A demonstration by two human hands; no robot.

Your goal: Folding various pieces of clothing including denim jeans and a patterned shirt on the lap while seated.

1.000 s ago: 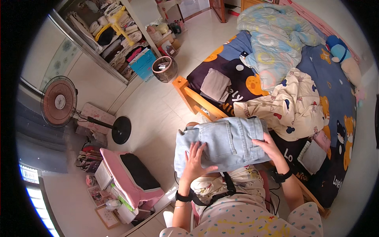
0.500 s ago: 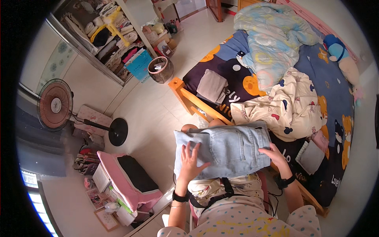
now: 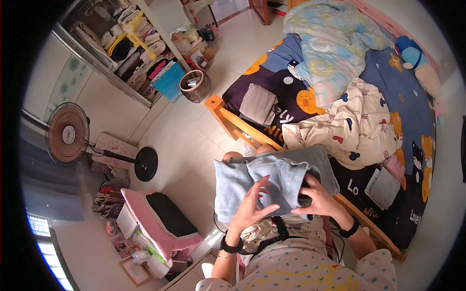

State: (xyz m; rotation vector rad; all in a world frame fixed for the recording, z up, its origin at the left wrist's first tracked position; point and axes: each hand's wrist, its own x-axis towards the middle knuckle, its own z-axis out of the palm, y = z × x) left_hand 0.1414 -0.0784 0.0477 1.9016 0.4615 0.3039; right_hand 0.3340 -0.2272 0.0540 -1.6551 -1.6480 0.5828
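Observation:
Folded light blue jeans [image 3: 233, 186] lie across my lap, their right part lifted and doubled back toward the middle, with a dark opening under the lifted edge. My left hand [image 3: 255, 206] is open over their lower middle, fingers apart and slightly curved. My right hand [image 3: 318, 201] grips that lifted edge, some fingertips hidden in the opening and the thumb pointing left.
A bed [image 3: 412, 102] with a rumpled quilt [image 3: 327, 53], cream cover [image 3: 359, 126] and folded clothes [image 3: 257, 104] fills the right. Its wooden rail [image 3: 223, 114] runs beside my knees. A fan [image 3: 68, 133], pink-covered item [image 3: 141, 218], pot [image 3: 196, 89] and open wardrobe [image 3: 111, 43] stand left.
My right hand has moved left and down, folding the right part of the jeans inward. My left hand has shifted right, toward the middle of the jeans.

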